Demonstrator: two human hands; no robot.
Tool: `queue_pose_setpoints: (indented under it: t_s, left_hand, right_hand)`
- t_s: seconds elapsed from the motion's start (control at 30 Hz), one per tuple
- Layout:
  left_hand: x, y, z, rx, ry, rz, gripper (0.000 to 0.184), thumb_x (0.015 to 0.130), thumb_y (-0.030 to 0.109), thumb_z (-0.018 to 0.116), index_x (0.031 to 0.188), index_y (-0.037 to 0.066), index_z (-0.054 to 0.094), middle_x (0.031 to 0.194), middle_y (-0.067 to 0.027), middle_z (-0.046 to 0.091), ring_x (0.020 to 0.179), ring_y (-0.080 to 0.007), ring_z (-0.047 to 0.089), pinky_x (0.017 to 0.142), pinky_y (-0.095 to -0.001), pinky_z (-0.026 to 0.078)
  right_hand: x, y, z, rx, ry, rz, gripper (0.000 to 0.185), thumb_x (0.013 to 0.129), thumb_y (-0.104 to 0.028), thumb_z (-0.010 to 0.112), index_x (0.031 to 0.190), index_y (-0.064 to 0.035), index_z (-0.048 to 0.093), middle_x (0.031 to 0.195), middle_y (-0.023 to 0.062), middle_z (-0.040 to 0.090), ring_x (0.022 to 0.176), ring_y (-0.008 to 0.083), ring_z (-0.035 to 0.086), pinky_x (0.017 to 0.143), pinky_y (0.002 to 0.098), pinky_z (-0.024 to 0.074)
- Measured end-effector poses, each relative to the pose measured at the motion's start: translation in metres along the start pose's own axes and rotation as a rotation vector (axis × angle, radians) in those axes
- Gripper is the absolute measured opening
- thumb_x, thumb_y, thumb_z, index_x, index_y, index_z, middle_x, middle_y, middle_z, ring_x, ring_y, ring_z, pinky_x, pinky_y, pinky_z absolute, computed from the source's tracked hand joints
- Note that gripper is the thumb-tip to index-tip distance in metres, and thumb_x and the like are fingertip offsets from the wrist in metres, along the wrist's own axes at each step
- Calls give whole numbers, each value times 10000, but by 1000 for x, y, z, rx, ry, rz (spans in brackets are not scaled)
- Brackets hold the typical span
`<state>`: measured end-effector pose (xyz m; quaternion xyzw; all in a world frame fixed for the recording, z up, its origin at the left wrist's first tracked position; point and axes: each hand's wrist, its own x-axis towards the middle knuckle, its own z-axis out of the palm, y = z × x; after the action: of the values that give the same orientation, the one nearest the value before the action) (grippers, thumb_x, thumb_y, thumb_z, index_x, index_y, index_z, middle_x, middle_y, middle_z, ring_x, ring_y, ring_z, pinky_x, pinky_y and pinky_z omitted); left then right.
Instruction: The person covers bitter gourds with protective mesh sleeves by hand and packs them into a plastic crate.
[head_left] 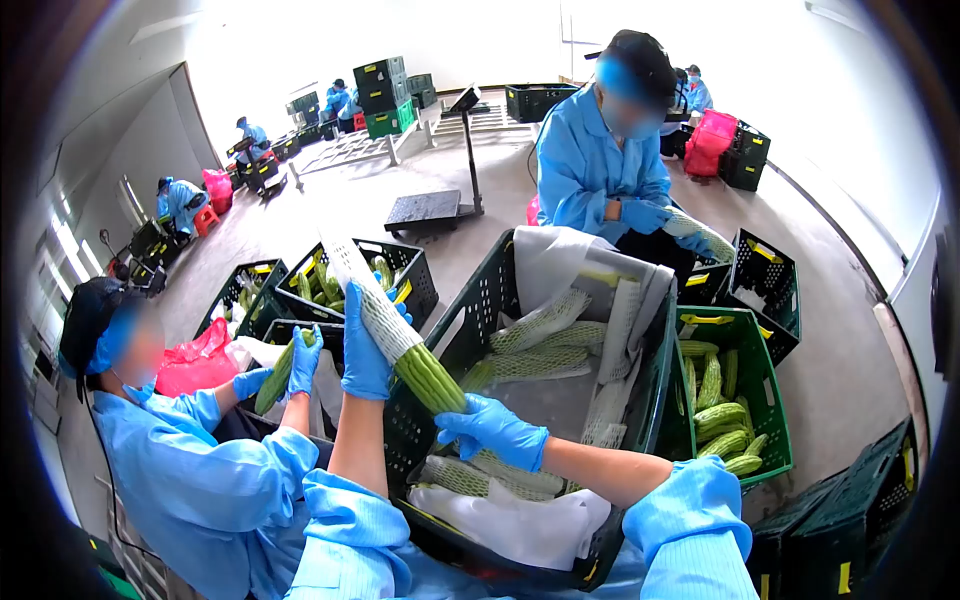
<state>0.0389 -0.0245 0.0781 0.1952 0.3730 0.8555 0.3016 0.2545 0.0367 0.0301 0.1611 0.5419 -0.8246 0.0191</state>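
Observation:
A green, ridged bitter melon (430, 382) is held up at a slant over a dark green crate (655, 390). A white foam net sleeve (385, 318) covers its upper part and sticks out beyond it; the lower end is bare. My blue-gloved left hand (366, 350) is wrapped round the netted part. My right hand (492, 430), also gloved, grips the bare lower end with thumb and fingers. Inside the crate below, several netted bitter melons (540, 362) lie along the sides, with white lining sheet (520, 520) at the near end.
At my left, a co-worker (190, 450) holds a bare bitter melon (276, 378). Opposite, another person (605, 160) handles a netted one. A green crate (775, 420) of bare melons stands to the right. A platform scale (425, 207) stands behind.

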Motion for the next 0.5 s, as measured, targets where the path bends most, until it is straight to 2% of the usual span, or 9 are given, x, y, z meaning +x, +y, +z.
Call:
queue_pose_setpoints:
  t_s: [0.27,0.4,0.5]
  left_hand:
    - [-2,-32,9,-1,-100,-126,700,904,620,539,1324,64,465,994,-120,604,841,-210,626,715,-388,587]
    - [-23,-47,30,-112,-176,-269,625,919,566,563,1295,74,480,947,-92,629,847,-207,654,740,-376,585]
    - [-34,-55,40,-84,-216,-331,619,914,547,586,1303,79,473,938,-72,632,852,-201,661,733,-355,581]
  right_hand:
    - [-5,-15,-10,-95,161,-166,313,890,-298,716,1060,-48,635,742,61,673,550,86,573,479,235,465]
    - [-6,-22,-11,-260,283,-157,382,888,-383,702,1011,-24,662,695,36,639,558,85,580,472,245,447]
    - [-8,-25,-9,-287,331,-147,335,890,-340,709,975,-18,677,676,23,623,535,71,552,465,243,426]
